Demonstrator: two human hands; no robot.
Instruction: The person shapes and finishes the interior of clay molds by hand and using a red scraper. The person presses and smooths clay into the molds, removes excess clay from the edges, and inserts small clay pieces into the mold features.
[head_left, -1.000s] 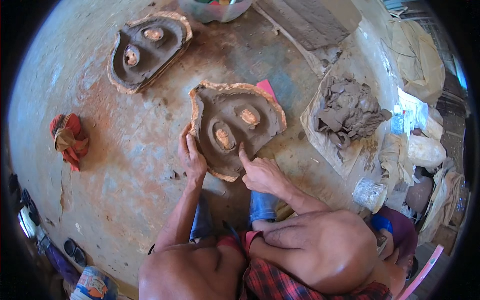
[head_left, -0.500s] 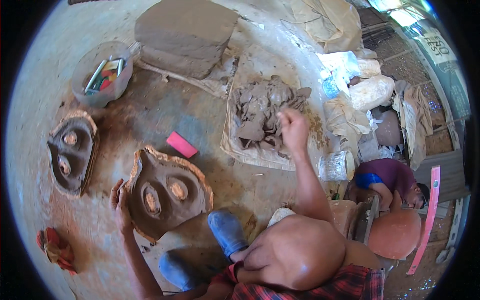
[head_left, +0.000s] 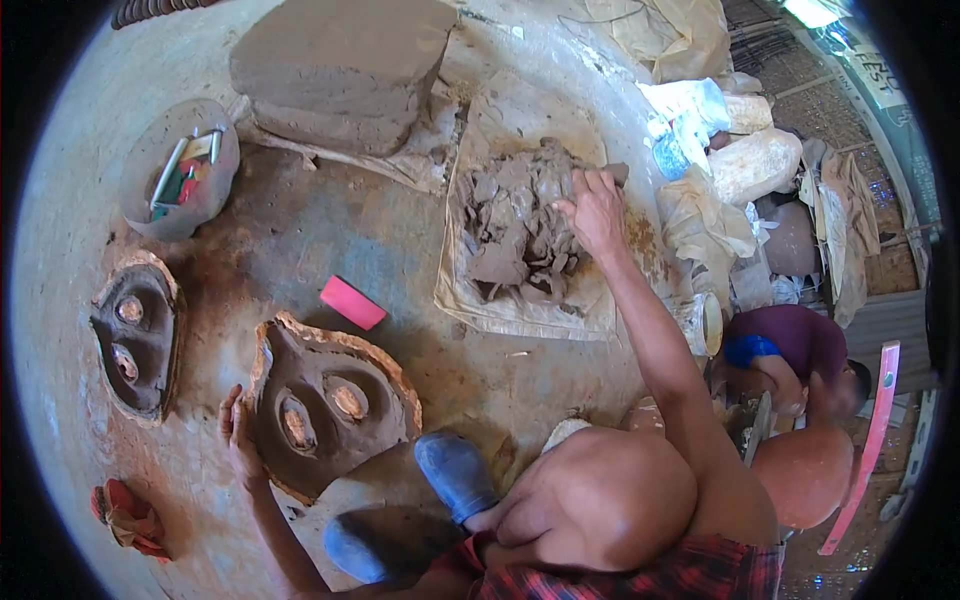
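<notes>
A mask-like mould [head_left: 335, 445] lined with dark wet clay, with a rough orange-brown rim and two raised ovals, lies on the floor in front of my feet. Against its left outer edge rests my left hand [head_left: 243, 440], fingers stretched and slightly apart. My right hand [head_left: 597, 215] is at the right side of a heap of torn grey clay [head_left: 515, 215], its fingers bent over a piece of the clay. How firmly they grip it is partly hidden. Beneath the heap lies a pale sheet [head_left: 470, 310].
A second clay-lined mould [head_left: 150, 330] lies at left, below a translucent tub [head_left: 205, 215] of tools. Beyond them stands a large clay block [head_left: 330, 80]. A pink rectangular piece [head_left: 352, 302] lies mid-floor, a red cloth [head_left: 130, 518] lower left. Another person [head_left: 785, 345] crouches at right near a reddish pot [head_left: 805, 475].
My right hand has moved up and slightly right along the clay heap, its fingers now reaching over a piece. My left hand stays beside the mould. The view has shifted slightly.
</notes>
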